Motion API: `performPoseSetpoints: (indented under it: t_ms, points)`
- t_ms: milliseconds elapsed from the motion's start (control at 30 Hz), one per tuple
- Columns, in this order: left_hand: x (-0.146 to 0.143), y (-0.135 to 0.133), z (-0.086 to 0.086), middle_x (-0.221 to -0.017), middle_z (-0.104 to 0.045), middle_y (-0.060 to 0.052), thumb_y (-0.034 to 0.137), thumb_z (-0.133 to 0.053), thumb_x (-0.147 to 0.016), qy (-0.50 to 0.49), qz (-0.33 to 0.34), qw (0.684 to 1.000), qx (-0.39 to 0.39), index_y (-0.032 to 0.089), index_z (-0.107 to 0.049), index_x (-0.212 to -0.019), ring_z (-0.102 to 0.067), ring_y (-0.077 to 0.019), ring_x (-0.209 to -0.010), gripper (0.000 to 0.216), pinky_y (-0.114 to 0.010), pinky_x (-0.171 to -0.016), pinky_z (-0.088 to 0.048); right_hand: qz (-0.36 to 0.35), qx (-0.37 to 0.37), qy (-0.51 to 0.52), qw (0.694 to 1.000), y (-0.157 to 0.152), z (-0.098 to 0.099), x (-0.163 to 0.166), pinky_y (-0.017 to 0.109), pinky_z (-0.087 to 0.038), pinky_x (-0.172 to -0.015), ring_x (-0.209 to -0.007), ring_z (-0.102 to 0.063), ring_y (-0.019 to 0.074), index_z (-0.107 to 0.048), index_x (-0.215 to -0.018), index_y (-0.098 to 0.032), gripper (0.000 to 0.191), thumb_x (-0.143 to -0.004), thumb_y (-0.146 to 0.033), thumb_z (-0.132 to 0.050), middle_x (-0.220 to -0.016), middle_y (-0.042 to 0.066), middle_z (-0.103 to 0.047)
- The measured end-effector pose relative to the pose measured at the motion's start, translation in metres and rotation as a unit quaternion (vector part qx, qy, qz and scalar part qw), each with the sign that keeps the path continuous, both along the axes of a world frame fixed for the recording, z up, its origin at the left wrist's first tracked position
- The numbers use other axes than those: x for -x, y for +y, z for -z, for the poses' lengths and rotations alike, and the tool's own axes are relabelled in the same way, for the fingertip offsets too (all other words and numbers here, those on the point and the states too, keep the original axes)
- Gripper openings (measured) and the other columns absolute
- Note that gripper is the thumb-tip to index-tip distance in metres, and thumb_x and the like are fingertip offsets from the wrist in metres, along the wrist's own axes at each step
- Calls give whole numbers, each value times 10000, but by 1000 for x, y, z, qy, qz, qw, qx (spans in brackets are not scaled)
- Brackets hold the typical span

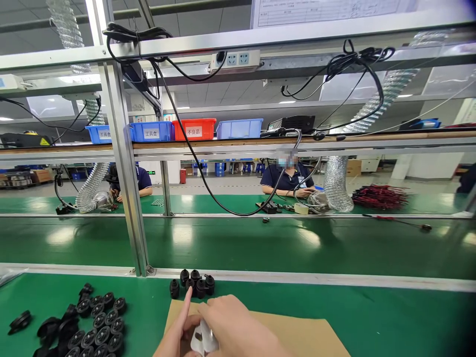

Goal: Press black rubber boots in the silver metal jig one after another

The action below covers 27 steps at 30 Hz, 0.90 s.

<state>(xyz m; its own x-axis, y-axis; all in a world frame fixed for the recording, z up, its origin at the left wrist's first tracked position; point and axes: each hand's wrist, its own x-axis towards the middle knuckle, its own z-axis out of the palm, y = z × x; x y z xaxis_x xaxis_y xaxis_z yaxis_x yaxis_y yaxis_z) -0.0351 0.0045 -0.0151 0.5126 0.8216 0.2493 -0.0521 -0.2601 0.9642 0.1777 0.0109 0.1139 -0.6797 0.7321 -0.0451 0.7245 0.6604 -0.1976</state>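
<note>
Both hands are low in the head view, meeting over a sheet of brown cardboard (297, 332) that lies on the green surface (390, 317). The right hand (238, 329) is curled over a small white part (203, 339), fingers closed on it from above and the right. The left hand (178, 334) comes in from the left, its index finger stretched straight up and forward, the other fingers tucked under the white part and touching it. So both hands are clasped on that 1 piece, which sits between them just above the near edge of the cardboard; its shape is mostly hidden by the fingers.

Just beyond the left fingertip, a small cluster of black round parts (193, 285) stands upright at the far edge of the cardboard, close to the metal rail. Off to the left, a bigger group of black ring-shaped parts (100, 325) lies packed in rows on the surface, with a few looser black pieces beside it.

Past the rail runs a green conveyor belt (241, 243). Across it, a person in a dark polo shirt (287, 178) sits at the far bench, and another person (139, 181) is partly hidden behind the aluminium post (124, 173). Up on the shelf, blue bins and a red bin (193, 129) stand in a row.
</note>
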Motion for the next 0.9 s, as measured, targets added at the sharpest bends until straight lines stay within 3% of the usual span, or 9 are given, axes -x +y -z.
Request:
performPoseSetpoints:
  t_ms: [200,300,367,433,500,600,667,733,900]
  points:
    - [1,25,20,-920,-689,-48,810,-797,-726,54,-28,997,49,144,262,-1655,-520,-225,-764,1559,-282,-733,-342,-56,-39,6,998,5,9,-6,332,-444,-677,-877,-733,299,-742,-1132,-314,295,-852,-406,-733,-1004,31,-807]
    - [-6,34,28,-813,-682,-13,725,-820,-729,89,-51,990,92,127,322,-1612,-412,-180,-646,1562,-264,-668,-313,2,-35,-80,996,8,18,8,367,-503,-723,-835,-762,324,-778,-976,-242,231,-841,-424,-730,-955,78,-823]
    - [-8,33,29,-867,-707,-23,656,-804,-769,87,-60,989,99,161,327,-1610,-401,-167,-629,1494,-259,-639,-299,50,-31,-125,990,9,29,22,432,-537,-751,-828,-778,379,-792,-939,-181,332,-879,-490,-687,-949,152,-823]
    - [-8,27,24,-949,-728,-43,614,-789,-802,77,-66,990,94,197,293,-1633,-458,-175,-655,1427,-259,-631,-321,64,-32,-135,988,9,38,29,466,-544,-734,-821,-782,414,-797,-1003,-139,416,-922,-516,-644,-941,196,-816]
    - [-7,19,12,-943,-729,-48,605,-785,-827,69,-66,992,87,225,180,-1686,-541,-203,-706,1347,-275,-670,-400,56,-40,-131,989,10,41,25,448,-530,-691,-847,-782,421,-759,-1202,-124,475,-911,-493,-689,-995,207,-813]
    - [-5,6,-9,-886,-715,-46,608,-793,-848,45,-51,995,79,266,-44,-1734,-647,-263,-814,1209,-347,-823,-517,-49,-84,-103,990,14,33,8,385,-474,-650,-982,-764,375,-656,-1393,-190,511,-929,-399,-711,-1167,168,-795]
    - [-5,0,-21,-891,-716,-50,603,-824,-831,26,-40,995,83,274,-123,-1735,-690,-295,-872,1191,-399,-905,-541,-160,-127,-83,975,16,23,1,371,-438,-633,-983,-747,319,-703,-1281,-191,342,-975,-338,-657,-1143,124,-799]
    - [-8,-3,-27,-917,-727,-57,618,-833,-826,11,-34,995,89,289,-178,-1730,-722,-322,-925,1164,-441,-959,-545,-208,-150,-98,962,15,13,6,386,-422,-628,-879,-737,293,-756,-1090,-157,234,-1003,-325,-619,-1004,115,-810]
    - [-14,-5,-28,-1020,-776,-72,705,-703,-907,1,-27,995,101,324,-304,-1704,-735,-371,-1124,970,-510,-1108,-498,-106,-121,-176,971,15,9,39,375,-418,-612,-782,-753,302,-816,-925,-201,264,-1025,-354,-626,-884,113,-816]
